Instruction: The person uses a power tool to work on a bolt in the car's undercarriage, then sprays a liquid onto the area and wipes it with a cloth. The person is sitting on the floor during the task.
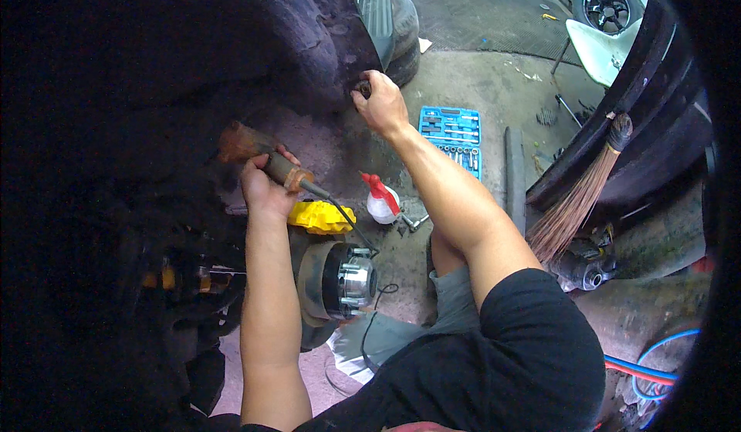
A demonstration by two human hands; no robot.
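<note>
**Working a rusty corded tool inside the wheel arch**

The rust-coloured power tool sits up inside the dark wheel arch, its nose pointing left into the shadow, so what it bears on cannot be told. The left hand has its grip wrapped firmly round the tool's rear handle, where the black cable leaves and droops toward the floor. The right hand is raised to the edge of the arch, its grip closed narrowly on a small dark part at the lip.

To do this well, it seems wise to keep the left wrist in line with the tool and to use the right hand as a brace. The cable should hang clear of the bare wheel hub and the yellow brake caliper just below.

A white spray bottle with a red trigger stands near on the concrete floor, a blue socket set beyond it and a broom leaning to the right.
</note>
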